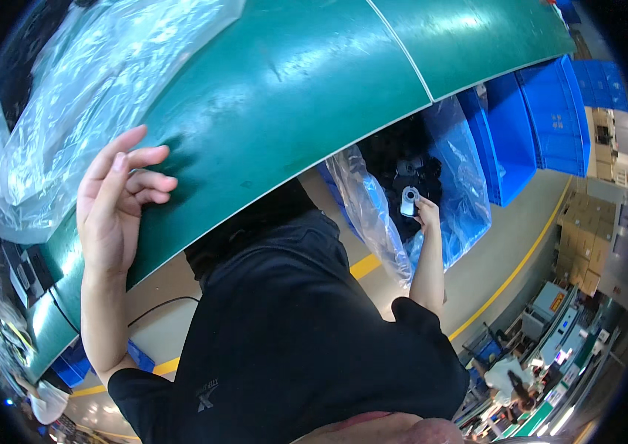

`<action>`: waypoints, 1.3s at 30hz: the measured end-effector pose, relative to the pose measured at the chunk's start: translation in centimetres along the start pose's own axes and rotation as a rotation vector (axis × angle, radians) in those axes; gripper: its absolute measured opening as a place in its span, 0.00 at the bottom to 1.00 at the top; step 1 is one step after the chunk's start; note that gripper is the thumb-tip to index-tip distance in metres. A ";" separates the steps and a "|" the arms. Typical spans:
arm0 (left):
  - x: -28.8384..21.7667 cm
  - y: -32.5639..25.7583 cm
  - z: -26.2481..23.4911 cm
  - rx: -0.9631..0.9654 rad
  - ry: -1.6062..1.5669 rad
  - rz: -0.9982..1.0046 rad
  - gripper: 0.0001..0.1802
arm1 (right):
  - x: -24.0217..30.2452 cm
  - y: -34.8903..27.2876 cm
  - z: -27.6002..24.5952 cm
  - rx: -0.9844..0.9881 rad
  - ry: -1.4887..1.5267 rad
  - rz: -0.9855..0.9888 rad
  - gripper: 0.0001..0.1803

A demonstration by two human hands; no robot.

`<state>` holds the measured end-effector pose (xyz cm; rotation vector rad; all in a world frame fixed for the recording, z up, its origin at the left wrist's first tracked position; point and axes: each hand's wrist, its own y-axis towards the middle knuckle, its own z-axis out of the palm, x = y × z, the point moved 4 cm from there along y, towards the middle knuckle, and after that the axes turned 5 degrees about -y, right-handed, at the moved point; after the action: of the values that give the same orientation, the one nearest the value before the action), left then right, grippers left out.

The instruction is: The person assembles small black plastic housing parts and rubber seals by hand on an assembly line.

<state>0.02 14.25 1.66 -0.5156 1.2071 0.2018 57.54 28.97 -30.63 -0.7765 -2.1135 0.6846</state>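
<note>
My left hand [116, 200] is raised over the near edge of the green tabletop [269, 103], its fingers loosely curled and apart, with nothing in them. Off to the right, my right hand [427, 213] pinches a small silver part with a round dark lens-like disc [409, 200]. It is over a blue bin lined with a clear plastic bag [469, 170]. Several black parts [419, 170] lie inside the bin, some in deep shadow. Their exact kind is too dark to make out.
A large sheet of clear plastic [107, 96] covers the far left of the table. More blue bins [554, 118] stand beyond the lined one. Cardboard boxes [584, 237] are stacked on the right. A person [510, 381] is at a far bench, lower right.
</note>
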 end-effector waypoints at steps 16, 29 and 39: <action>0.1 0.3 0.5 0.025 0.092 0.005 0.18 | -1.6 2.4 3.2 -0.057 -0.175 -0.057 0.12; 0.3 -0.5 0.3 0.278 0.010 -0.011 0.14 | 35.2 -33.9 3.6 0.991 -0.381 -1.449 0.13; -0.6 -0.1 -0.2 0.304 0.042 0.075 0.15 | 54.5 -41.3 21.5 0.371 -0.426 -1.966 0.12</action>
<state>-0.31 14.15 2.22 -0.2111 1.2720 0.0688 -0.37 35.56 11.17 1.6520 -1.8623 0.0191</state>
